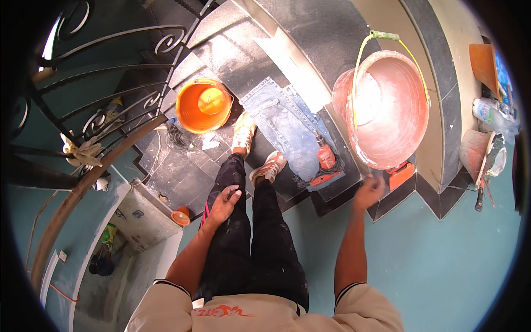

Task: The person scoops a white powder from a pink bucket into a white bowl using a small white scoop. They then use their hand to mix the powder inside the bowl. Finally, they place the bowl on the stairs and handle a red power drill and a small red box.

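Observation:
My left hand [224, 205] hangs in front of my dark trouser leg, its fingers loosely bent and nothing visible in them. Smeared by motion, my right hand [369, 192] is just below a large pinkish, dusty bucket [398, 138], beside an orange-red flat object [401, 175]. Whether the right hand touches either cannot be made out. The bucket has a yellow wire handle with a green grip [385, 35]. Left of it, a red power tool [326, 157] with a long shaft rests on folded blue jeans [276, 119]. An orange bucket [188, 110] stands near my feet.
A black metal railing with a wooden handrail [88, 182] curves along the left, with a pale glove [82, 150] on it. Dark-tiled steps lie ahead. At the right are a plaster-caked bucket [474, 157] and plastic bottles [492, 115]. A small orange pot [181, 216] stands left.

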`<action>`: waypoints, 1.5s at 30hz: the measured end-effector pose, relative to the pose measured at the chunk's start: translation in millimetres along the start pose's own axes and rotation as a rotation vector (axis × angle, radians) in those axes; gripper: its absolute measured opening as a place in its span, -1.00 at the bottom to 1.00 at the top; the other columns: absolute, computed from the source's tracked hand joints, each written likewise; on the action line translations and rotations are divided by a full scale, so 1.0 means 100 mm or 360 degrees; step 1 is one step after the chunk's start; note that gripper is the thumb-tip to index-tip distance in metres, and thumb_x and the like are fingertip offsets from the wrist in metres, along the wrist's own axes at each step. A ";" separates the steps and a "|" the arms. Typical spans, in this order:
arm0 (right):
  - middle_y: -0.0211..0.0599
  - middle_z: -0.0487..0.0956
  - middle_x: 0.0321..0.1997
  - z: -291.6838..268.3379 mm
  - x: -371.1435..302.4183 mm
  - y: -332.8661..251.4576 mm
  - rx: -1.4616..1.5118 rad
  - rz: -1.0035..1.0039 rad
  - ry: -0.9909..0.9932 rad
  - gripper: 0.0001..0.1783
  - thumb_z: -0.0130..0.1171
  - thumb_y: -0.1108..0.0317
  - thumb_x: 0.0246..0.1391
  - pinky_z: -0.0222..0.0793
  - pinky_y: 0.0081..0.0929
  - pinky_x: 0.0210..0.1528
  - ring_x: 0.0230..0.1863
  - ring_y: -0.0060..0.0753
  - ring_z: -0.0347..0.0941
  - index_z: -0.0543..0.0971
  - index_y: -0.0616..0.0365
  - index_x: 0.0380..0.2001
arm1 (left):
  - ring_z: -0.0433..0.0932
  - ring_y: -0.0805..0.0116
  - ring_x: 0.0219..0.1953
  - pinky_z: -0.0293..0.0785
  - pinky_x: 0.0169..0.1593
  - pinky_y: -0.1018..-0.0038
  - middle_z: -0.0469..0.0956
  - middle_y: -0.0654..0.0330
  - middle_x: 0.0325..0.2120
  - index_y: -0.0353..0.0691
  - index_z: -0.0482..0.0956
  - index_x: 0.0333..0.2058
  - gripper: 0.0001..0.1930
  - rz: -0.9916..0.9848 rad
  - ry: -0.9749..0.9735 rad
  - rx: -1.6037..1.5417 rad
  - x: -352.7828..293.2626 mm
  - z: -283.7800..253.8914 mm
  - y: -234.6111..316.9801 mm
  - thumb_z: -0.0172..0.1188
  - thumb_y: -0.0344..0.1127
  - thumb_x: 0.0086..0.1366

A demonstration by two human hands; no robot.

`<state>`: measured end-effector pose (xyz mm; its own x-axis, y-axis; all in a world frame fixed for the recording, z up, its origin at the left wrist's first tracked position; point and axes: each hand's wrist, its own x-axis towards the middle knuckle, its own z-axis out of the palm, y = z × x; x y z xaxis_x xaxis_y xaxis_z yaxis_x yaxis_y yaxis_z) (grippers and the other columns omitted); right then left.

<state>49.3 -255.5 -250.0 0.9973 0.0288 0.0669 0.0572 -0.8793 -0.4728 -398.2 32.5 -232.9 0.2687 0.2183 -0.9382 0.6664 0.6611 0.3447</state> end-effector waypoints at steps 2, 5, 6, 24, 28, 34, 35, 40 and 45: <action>-0.19 0.73 -0.10 0.52 -0.44 -0.34 0.0249 0.0055 -0.0513 -0.65 0.40 0.27 0.38 0.56 -0.28 0.03 -0.09 -0.27 0.62 0.72 0.28 0.08 | 0.58 0.31 0.25 0.44 0.38 0.36 0.67 0.05 0.14 -0.30 0.51 0.36 -0.49 -0.0017 -0.0003 -0.0011 0.00 0.03 0.03 0.27 -0.10 0.62; -0.22 0.74 -0.04 1.42 -0.65 -0.86 0.0775 0.0824 -0.1148 -0.57 0.38 0.22 0.42 0.59 -0.37 0.10 -0.01 -0.31 0.70 0.66 0.27 0.20 | 0.59 0.33 0.21 0.45 0.35 0.36 0.68 0.08 0.11 -0.29 0.51 0.35 -0.50 -0.0061 -0.0057 -0.0071 -0.01 0.02 0.11 0.27 -0.11 0.62; -0.15 0.73 0.02 1.73 -0.60 -1.01 0.0838 0.1003 -0.1216 -0.49 0.34 0.19 0.45 0.60 -0.35 0.09 0.01 -0.23 0.71 0.56 0.23 0.31 | 0.59 0.35 0.17 0.47 0.32 0.38 0.67 0.10 0.09 -0.29 0.52 0.35 -0.51 -0.0062 -0.0060 -0.0091 -0.01 0.01 0.14 0.27 -0.11 0.62; -0.20 0.66 0.18 2.24 -1.04 -1.90 0.2125 0.1622 -0.0826 -0.72 0.23 0.38 0.50 0.58 -0.23 0.31 0.25 -0.18 0.65 0.50 0.14 0.17 | 0.68 0.35 0.12 0.54 0.26 0.37 0.69 0.14 0.12 -0.24 0.50 0.37 -0.49 -0.0008 0.0014 -0.0177 0.17 -0.19 0.93 0.27 -0.08 0.62; -0.18 0.68 0.14 1.66 -1.55 -2.07 0.2216 0.1614 -0.0898 -0.70 0.25 0.39 0.49 0.58 -0.22 0.27 0.15 -0.24 0.68 0.49 0.02 0.19 | 0.67 0.30 0.20 0.54 0.26 0.30 0.66 0.14 0.21 -0.19 0.46 0.39 -0.45 0.0055 -0.0003 -0.0469 0.33 -0.15 1.30 0.26 0.00 0.62; -0.24 0.72 0.07 1.08 -2.08 -2.20 0.2280 0.1588 -0.1553 -0.66 0.26 0.41 0.47 0.60 -0.27 0.09 -0.08 -0.38 0.67 0.51 -0.05 0.22 | 0.57 0.24 0.31 0.48 0.34 0.17 0.56 0.13 0.29 -0.10 0.31 0.45 -0.38 0.0328 0.0097 -0.1137 0.51 -0.10 1.55 0.21 0.08 0.63; -0.24 0.73 0.06 1.02 -2.14 -2.23 0.2245 0.1590 -0.1605 -0.67 0.27 0.41 0.47 0.61 -0.29 0.07 -0.10 -0.42 0.67 0.51 -0.01 0.22 | 0.53 0.21 0.34 0.46 0.37 0.12 0.53 0.12 0.31 -0.07 0.27 0.49 -0.36 0.0352 0.0049 -0.1288 0.52 -0.10 1.54 0.19 0.09 0.63; -0.33 0.71 0.05 0.79 -2.22 -2.39 0.1747 0.1372 -0.1847 -0.64 0.29 0.35 0.49 0.58 -0.40 0.02 -0.14 -0.45 0.70 0.50 0.09 0.25 | 0.68 0.25 0.16 0.65 0.31 0.12 0.69 0.20 0.08 -0.19 0.58 0.16 -0.69 0.0276 0.0345 -0.1539 0.50 -0.12 1.45 0.24 -0.14 0.62; -0.36 0.72 0.04 0.64 -2.11 -2.46 0.1790 0.1323 -0.1570 -0.51 0.32 0.27 0.49 0.52 -0.54 -0.05 -0.13 -0.51 0.70 0.51 0.18 0.36 | 0.70 0.22 0.13 0.69 0.27 0.13 0.70 0.14 0.08 -0.25 0.54 0.20 -0.70 0.0179 0.0508 -0.1755 0.52 -0.09 1.34 0.16 -0.22 0.66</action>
<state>-172.5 -14.8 -203.7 0.3961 0.4114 -0.8209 -0.8819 -0.0785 -0.4648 -301.5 139.1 -235.4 -0.0054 0.3832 -0.9237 -0.3626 0.8601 0.3589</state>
